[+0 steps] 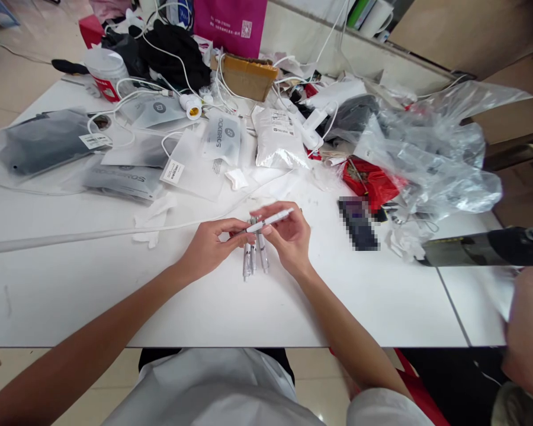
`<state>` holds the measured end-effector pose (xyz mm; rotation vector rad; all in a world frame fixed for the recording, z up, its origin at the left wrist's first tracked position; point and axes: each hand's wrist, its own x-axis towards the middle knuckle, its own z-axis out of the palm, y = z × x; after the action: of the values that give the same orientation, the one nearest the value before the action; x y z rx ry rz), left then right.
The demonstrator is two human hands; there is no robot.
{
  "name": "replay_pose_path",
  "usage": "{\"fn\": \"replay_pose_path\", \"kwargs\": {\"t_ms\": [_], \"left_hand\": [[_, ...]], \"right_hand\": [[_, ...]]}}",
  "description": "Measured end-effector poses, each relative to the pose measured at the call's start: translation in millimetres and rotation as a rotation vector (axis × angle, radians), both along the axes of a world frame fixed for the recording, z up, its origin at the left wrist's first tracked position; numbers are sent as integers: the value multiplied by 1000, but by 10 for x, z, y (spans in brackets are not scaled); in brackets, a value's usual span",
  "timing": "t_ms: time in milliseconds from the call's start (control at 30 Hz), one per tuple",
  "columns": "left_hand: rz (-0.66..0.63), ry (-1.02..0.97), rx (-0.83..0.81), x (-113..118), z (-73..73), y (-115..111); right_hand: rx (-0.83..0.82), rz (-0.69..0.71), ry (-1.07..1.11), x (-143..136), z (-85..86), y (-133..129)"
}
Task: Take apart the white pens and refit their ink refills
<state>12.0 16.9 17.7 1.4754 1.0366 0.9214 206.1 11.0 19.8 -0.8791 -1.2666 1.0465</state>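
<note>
In the head view, the pen point(273, 220) is between both hands, with its long axis sloping up toward the right. The left hand point(211, 245) pinches its lower end, thumb and fingers closed. The right hand point(295, 239) grips further along, the other fingers loosely curled. Other pens point(254, 260) lie just below, crossing its line. Beyond are a packet point(278, 142) and, to the right, a red bag point(368, 183).

Bright, diffuse light washes the surface point(226, 319), leaving faint shadows, and glints off the clear plastic point(444, 163). The fingers point(231, 225) and pens point(263, 254) are fairly sharp; edges stretch, another person's arm point(530, 331) blurs, and a phone point(359, 225) is pixelated.
</note>
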Motion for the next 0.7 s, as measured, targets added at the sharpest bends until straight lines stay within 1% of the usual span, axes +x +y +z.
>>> {"fn": "replay_pose_path", "kwargs": {"t_ms": [67, 100, 133, 200, 233, 267, 367, 400, 433, 567, 633, 700], "left_hand": [[24, -17, -23, 2, -8, 1], [32, -19, -22, 2, -12, 1], [31, -18, -17, 1, -14, 0], [7, -15, -6, 0, -21, -5], [-9, -21, -8, 0, -25, -7], [-20, -33, -19, 0, -30, -9], [-16, -79, -59, -3, -41, -4], [-11, -87, -60, -6, -42, -1], [-10, -86, -53, -9, -41, 3], [-24, -31, 12, -12, -33, -5], [-12, 9, 47, -3, -36, -21], [28, 48, 100, 8, -44, -38]], "right_hand": [[-27, 101, -8, 11, 15, 5], [-39, 110, -10, 15, 18, 7], [-42, 81, -11, 18, 17, 9], [-19, -24, -14, 22, 10, 13], [-6, -54, -17, 24, 7, 15], [-1, -49, -20, 27, 6, 17], [-49, 97, -27, 32, 15, 17], [-67, 123, -18, 32, 16, 15], [-77, 116, -2, 29, 14, 13], [-98, -24, 41, -4, -26, -4], [-108, -43, 38, -33, -54, -20], [-107, -46, 40, -68, -73, -36]]}}
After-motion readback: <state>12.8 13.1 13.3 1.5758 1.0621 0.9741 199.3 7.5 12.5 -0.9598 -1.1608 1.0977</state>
